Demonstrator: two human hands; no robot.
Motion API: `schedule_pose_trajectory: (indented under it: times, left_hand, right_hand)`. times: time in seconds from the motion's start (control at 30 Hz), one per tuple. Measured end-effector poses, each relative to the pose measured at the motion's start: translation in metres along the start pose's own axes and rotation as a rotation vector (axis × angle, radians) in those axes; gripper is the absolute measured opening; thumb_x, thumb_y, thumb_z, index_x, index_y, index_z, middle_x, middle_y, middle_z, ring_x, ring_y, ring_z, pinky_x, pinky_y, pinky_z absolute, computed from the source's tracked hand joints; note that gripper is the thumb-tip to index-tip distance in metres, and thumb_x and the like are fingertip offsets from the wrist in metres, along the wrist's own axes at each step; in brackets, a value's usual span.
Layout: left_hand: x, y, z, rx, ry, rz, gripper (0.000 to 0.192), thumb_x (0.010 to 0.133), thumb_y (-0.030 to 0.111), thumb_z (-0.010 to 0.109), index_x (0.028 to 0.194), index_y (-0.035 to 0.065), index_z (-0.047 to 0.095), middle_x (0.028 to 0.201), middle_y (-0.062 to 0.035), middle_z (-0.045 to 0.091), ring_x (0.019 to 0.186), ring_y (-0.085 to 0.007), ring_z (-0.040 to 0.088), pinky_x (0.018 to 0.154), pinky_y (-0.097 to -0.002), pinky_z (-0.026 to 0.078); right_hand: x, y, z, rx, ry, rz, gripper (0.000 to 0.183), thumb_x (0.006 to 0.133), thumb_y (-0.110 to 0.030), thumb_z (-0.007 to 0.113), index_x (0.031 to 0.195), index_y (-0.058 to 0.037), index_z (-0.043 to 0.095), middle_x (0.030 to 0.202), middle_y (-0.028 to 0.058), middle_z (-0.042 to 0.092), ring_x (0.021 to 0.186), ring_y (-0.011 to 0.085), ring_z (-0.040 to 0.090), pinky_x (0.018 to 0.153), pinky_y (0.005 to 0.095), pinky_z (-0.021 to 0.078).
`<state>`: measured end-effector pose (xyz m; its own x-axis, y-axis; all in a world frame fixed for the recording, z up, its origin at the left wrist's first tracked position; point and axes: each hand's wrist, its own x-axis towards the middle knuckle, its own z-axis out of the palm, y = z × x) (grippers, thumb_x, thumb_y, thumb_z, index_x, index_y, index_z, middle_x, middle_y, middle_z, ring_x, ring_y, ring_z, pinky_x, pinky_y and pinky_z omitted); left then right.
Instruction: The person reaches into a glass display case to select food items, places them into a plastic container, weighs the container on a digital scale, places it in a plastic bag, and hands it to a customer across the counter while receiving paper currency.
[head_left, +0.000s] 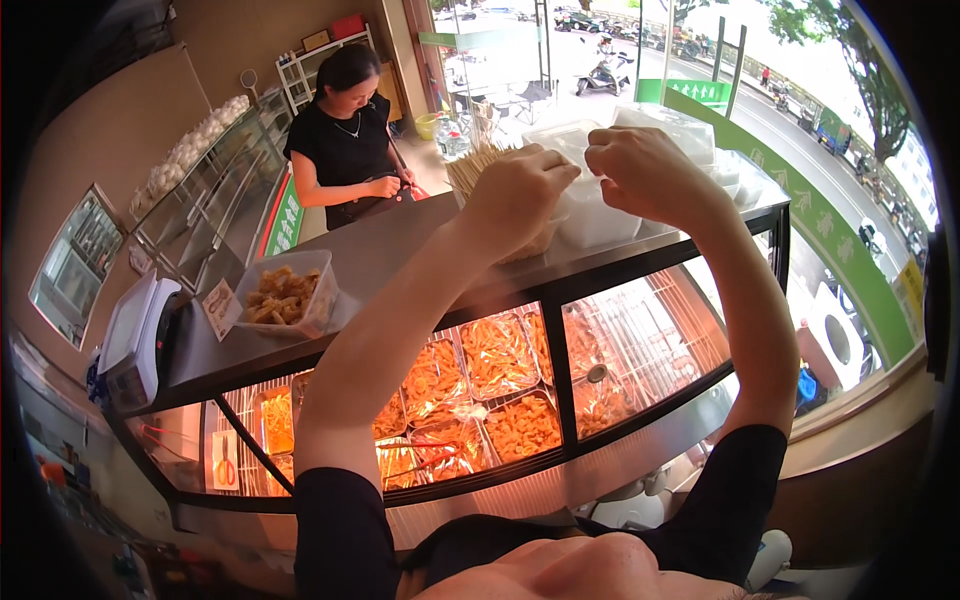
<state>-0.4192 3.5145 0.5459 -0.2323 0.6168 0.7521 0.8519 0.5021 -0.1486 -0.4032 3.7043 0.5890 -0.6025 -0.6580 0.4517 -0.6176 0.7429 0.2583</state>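
Note:
Both of my hands reach over the top of a heated glass display case. My left hand (523, 196) has its fingers bent, with the fingertips in front of a translucent plastic container (600, 214). My right hand (654, 171) is a little apart from it, its fingers curled down by the same containers. Whether either hand pinches a thin edge is too unclear to see. Beside my left hand stands a bundle of wooden skewers (474, 166) in a holder mostly hidden behind that hand. A clear plastic box (694, 131) rests behind my right hand.
A plastic tub of fried pieces (285, 296) and a white scale (139, 337) stand on the steel countertop (375, 247). Trays of fried food (499, 352) and orange-handled scissors (225, 469) lie behind the case's glass. A person (349, 142) stands across the counter, hands at a bag.

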Motion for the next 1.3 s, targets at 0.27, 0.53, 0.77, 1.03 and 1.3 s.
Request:
schedule_pose_trajectory:
  times: [0.27,0.53,0.77,1.03,1.3]
  left_hand:
    - [0.007,-0.006,0.018,0.207,-0.031,0.215,0.020,0.071,0.004,0.064,0.091,0.0026,0.064,0.078,-0.0067,0.061,0.075,-0.0208,0.060,0.069,-0.0321,0.051]
    - [0.012,-0.005,0.018,0.218,-0.014,0.255,0.019,0.071,0.003,0.062,0.090,0.0012,0.061,0.079,-0.0084,0.061,0.075,-0.0226,0.061,0.068,-0.0321,0.051]
    - [0.013,-0.004,0.015,0.066,0.112,0.099,0.019,0.072,0.002,0.061,0.090,-0.0019,0.059,0.084,-0.0125,0.062,0.077,-0.0269,0.061,0.069,-0.0355,0.051]
    - [0.011,-0.014,-0.020,-0.030,0.409,-0.063,0.043,0.079,0.019,0.067,0.112,-0.0014,0.050,0.109,-0.0156,0.056,0.083,-0.0258,0.060,0.072,-0.0318,0.050]
    - [-0.033,-0.031,-0.066,-0.347,0.466,-0.403,0.035,0.083,0.018,0.063,0.109,-0.0041,0.054,0.092,-0.0122,0.057,0.069,-0.0158,0.058,0.058,-0.0257,0.047]
  right_hand:
    - [-0.013,0.008,0.007,-0.062,0.013,-0.030,0.003,0.068,0.001,0.052,0.067,0.0007,0.054,0.073,0.0092,0.056,0.072,0.0248,0.058,0.066,0.0364,0.0494]
    - [-0.017,0.010,0.005,-0.090,0.134,-0.067,0.001,0.069,0.001,0.055,0.069,0.0002,0.054,0.075,0.0084,0.056,0.074,0.0239,0.058,0.067,0.0355,0.0502]
    - [-0.018,0.008,0.006,-0.172,0.248,-0.092,0.003,0.070,-0.001,0.060,0.070,-0.0030,0.058,0.074,0.0054,0.057,0.074,0.0186,0.058,0.064,0.0309,0.0504]
    - [-0.011,0.024,0.008,-0.350,0.715,0.118,0.008,0.070,-0.002,0.058,0.071,-0.0096,0.060,0.070,0.0025,0.057,0.071,0.0176,0.058,0.054,0.0292,0.0480]
    - [-0.017,0.014,0.005,0.514,0.842,0.407,0.006,0.080,-0.007,0.063,0.080,-0.0010,0.064,0.074,0.0045,0.063,0.058,0.0090,0.056,0.054,0.0230,0.0465]
